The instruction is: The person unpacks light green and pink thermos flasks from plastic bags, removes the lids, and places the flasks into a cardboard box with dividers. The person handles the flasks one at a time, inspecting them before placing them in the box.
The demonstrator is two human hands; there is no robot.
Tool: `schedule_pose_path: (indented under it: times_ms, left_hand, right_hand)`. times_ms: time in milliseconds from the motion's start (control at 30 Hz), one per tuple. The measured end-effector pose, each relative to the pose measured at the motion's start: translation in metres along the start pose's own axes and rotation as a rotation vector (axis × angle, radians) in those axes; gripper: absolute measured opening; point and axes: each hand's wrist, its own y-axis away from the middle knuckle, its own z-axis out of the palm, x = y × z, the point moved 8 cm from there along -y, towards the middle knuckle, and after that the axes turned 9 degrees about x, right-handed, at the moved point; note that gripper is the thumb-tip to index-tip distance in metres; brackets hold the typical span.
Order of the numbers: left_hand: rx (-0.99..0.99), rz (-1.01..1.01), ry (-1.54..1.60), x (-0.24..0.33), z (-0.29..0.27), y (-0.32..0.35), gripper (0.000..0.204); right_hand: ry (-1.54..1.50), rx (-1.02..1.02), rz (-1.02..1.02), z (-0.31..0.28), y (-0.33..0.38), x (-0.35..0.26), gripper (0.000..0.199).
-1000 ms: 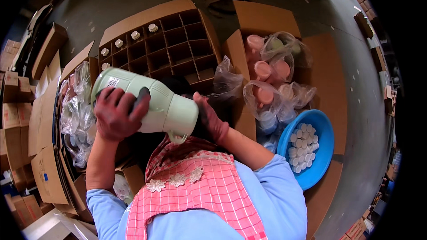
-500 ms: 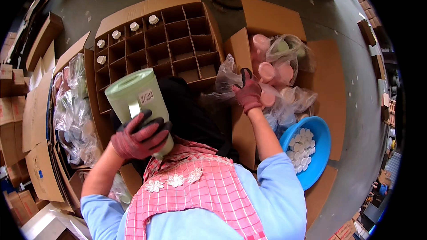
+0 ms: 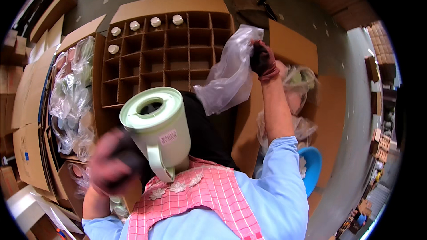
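A pale green plastic jug (image 3: 177, 120), with a handle and a ring-shaped top with a round opening, leans against my apron over my lap. My left hand (image 3: 116, 162), in a red and black glove, is smeared by motion beside the jug; its fingers cannot be made out. My right hand (image 3: 264, 61), gloved the same way, is closed on the upper end of a clear plastic bag (image 3: 229, 73). The bag hangs limp and crumpled over the right edge of the divided carton (image 3: 169, 3).
Several white-capped items (image 3: 178, 19) stand in the carton's far-left cells. An open box (image 3: 291, 44) at right holds bagged pink and green jugs. Partly behind my right arm is a blue basin (image 3: 314, 171). Bagged jugs (image 3: 71, 98) fill another box at left.
My right hand has risen away from the right box with the bag, which now hangs stretched out. The jug has turned its top and handle toward me; my left hand has shifted left and down.
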Motion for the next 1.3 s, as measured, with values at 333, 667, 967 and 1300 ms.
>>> schedule_pose_path:
  times_ms: [333,667,967,1300]
  left_hand:
    - [0.179,-0.451,0.152,-0.177,0.092,-0.126,0.094]
    - [0.788,-0.762,0.858,-0.234,0.064,-0.106,0.021]
    - [0.469,-0.327,-0.499,-0.181,0.012,-0.058,0.032]
    - [0.304,0.315,-0.074,0.039,-0.016,0.018,0.027]
  right_hand:
    - [-0.639,-0.041,0.431,0.111,-0.134,0.105,0.032]
    - [0.708,0.119,-0.159,0.214,-0.021,0.042,0.029]
    - [-0.037,-0.123,0.822,0.194,0.035,0.104,0.018]
    - [0.079,-0.652,0.619,0.232,0.132,0.009,0.042]
